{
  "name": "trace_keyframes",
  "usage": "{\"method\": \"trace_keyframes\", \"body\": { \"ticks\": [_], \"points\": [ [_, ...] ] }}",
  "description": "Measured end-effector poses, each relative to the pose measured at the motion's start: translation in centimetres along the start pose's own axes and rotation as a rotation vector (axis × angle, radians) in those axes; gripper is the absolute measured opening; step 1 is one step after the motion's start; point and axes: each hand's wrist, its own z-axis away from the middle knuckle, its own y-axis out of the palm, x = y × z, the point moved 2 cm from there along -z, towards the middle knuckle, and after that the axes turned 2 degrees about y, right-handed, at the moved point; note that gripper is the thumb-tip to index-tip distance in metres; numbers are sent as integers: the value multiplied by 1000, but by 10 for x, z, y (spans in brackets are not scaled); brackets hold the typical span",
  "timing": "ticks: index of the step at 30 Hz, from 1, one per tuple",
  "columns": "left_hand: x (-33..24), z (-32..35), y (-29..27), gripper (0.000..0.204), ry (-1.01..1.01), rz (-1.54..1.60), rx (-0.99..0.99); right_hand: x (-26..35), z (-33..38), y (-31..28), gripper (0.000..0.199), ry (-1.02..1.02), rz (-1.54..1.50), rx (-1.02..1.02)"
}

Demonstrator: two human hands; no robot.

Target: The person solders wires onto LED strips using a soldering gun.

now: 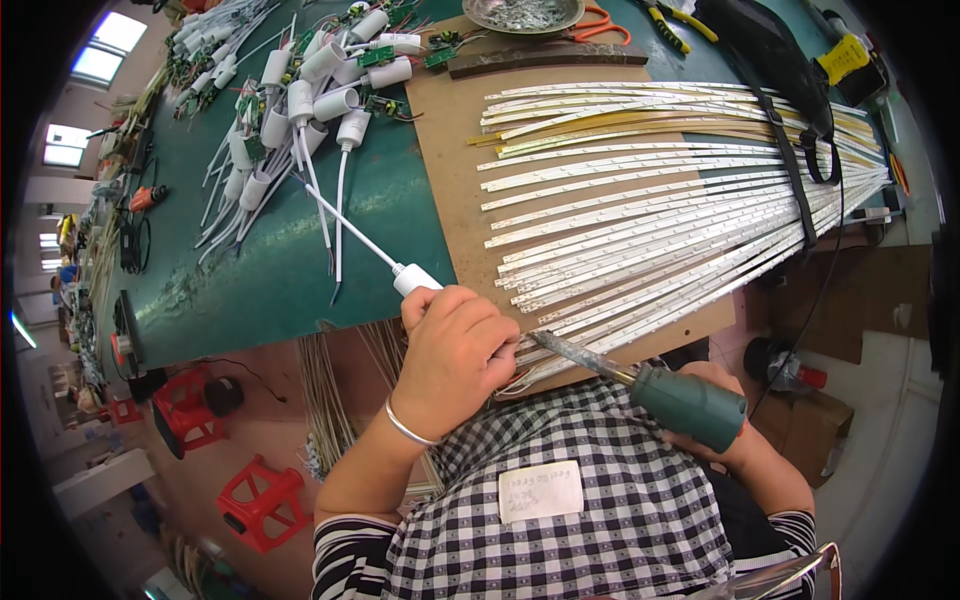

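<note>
My left hand (455, 345) is closed round a white cylindrical cable housing (414, 280), whose white cable runs up and left across the green tabletop. Most of the housing is hidden in my fingers. In my right hand (724, 378) is a soldering iron (688, 405) with a green handle; my fingers show above and below the handle. The iron's dark tip points left, close to my left fingers and the near ends of the LED strips (590, 225). Whether the tip touches anything, I cannot tell. Several white strips lie fanned out on a brown board (455, 200).
A pile of white housings (323, 62) with cables and green circuit boards covers the back left. At the back are a metal dish (525, 14), orange-handled scissors (605, 25), yellow-handled pliers (690, 22) and a dark bar (550, 60). A black strap (790, 165) crosses the strips. Red stools (262, 503) stand below left.
</note>
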Motion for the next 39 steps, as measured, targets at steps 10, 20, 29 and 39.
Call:
{"method": "trace_keyframes", "body": {
  "ticks": [10, 20, 29, 39],
  "points": [
    [-2, -1, -2, 13, -1, -20, 31, 0, 0, -11, 52, 263, -530, -208],
    [-3, -1, -1, 13, 17, -41, 21, -11, 13, 4, 55, 261, -625, -186],
    [-6, -1, -3, 14, 27, -101, 26, -13, 12, 4, 59, 277, -738, -157],
    [0, -5, -25, 19, -27, -91, 87, -18, 20, 10, 58, 256, -703, -199]
  ]
}}
